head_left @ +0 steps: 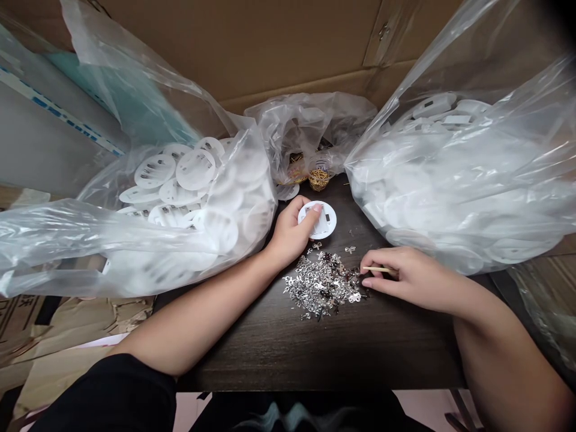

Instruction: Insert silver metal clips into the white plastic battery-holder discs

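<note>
Bare forearms (202, 318); left fingers (306, 207) grip a disc (324, 223), right fingers (378, 259) pinch a stick (377, 269).

A short black sleeve (103, 390) of matt, soft-looking fabric wraps the person's left upper arm and ends in a plain, unfussy edge. The same dark clothing shows as a black garment front (229, 414) along the lower edge of the view, broken by a pale grey-blue patch (288, 415) too blurred to identify. The left forearm (193, 324) and left hand (290, 234) are bare, as are the right forearm (508, 342) and right hand (409, 279). The slim fingers (382, 258) of the right hand end in short, neatly trimmed nails.
</note>
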Available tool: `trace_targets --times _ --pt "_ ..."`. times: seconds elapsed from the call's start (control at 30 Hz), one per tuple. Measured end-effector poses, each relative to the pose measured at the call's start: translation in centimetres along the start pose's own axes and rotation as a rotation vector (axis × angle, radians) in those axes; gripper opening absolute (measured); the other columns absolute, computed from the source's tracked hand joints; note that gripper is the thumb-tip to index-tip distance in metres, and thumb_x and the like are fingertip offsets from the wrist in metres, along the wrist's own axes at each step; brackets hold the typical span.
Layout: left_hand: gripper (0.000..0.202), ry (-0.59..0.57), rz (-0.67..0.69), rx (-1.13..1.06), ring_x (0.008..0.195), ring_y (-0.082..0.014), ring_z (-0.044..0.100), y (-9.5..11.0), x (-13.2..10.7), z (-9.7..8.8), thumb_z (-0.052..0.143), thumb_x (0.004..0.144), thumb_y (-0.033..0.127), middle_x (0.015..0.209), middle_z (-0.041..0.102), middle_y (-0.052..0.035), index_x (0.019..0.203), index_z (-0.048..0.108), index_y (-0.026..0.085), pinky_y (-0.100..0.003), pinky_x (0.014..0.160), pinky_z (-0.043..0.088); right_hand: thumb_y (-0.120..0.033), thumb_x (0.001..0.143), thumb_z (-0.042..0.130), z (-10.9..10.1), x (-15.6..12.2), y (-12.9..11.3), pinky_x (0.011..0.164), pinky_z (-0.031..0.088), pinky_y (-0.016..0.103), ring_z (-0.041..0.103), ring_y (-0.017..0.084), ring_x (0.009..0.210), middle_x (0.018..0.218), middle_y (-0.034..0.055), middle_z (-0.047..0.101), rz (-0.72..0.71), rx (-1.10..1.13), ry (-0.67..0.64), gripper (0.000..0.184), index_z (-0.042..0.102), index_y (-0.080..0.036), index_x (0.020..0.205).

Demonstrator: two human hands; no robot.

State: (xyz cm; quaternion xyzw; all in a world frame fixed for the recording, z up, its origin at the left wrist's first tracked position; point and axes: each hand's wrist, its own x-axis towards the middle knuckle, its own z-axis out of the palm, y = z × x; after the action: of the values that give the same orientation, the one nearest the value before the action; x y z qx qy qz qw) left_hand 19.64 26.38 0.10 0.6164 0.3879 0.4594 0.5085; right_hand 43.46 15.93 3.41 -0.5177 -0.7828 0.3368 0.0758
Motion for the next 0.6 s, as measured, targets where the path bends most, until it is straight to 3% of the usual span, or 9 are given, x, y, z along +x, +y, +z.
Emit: trace_targets --times 0.2,0.33,0.6 --pt "0.038 -0.006 -0.017 -0.021 0.062 -0.0108 0.055 0.1 -0.1 0.1 0.065 0.092 0.054 0.071 0.061 -0.0008 0.086 0.054 0.018 -0.021 0.053 0.042 -0.038 0.103 0.054 0.7 0.4 -0.3 0.078 0.044 0.028 0.061 0.012 0.085 0.094 -0.0025 0.068 -0.071 0.011 -0.007 0.021 0.069 -0.025 0.096" --pt "0.038 -0.006 -0.014 -0.027 0.062 -0.0106 0.055 0.1 0.0 0.0 0.065 0.092 0.053 0.072 0.061 -0.0007 0.086 0.054 0.018 -0.021 0.054 0.043 -0.044 0.104 0.052 0.4 0.2 -0.2 0.076 0.044 0.029 0.061 0.012 0.084 0.093 -0.0018 0.068 -0.054 0.023 0.039 0.027 0.069 -0.025 0.095" --pt "0.04 -0.013 -0.018 -0.027 0.061 -0.0108 0.056 0.1 -0.1 0.0 0.065 0.092 0.055 0.071 0.061 -0.0007 0.085 0.053 0.018 -0.021 0.053 0.043 -0.039 0.102 0.056 -0.3 -0.1 -0.3 0.074 0.047 0.027 0.062 0.012 0.083 0.098 0.0011 0.069 -0.107 0.095 0.132 0.022 0.07 -0.024 0.094"
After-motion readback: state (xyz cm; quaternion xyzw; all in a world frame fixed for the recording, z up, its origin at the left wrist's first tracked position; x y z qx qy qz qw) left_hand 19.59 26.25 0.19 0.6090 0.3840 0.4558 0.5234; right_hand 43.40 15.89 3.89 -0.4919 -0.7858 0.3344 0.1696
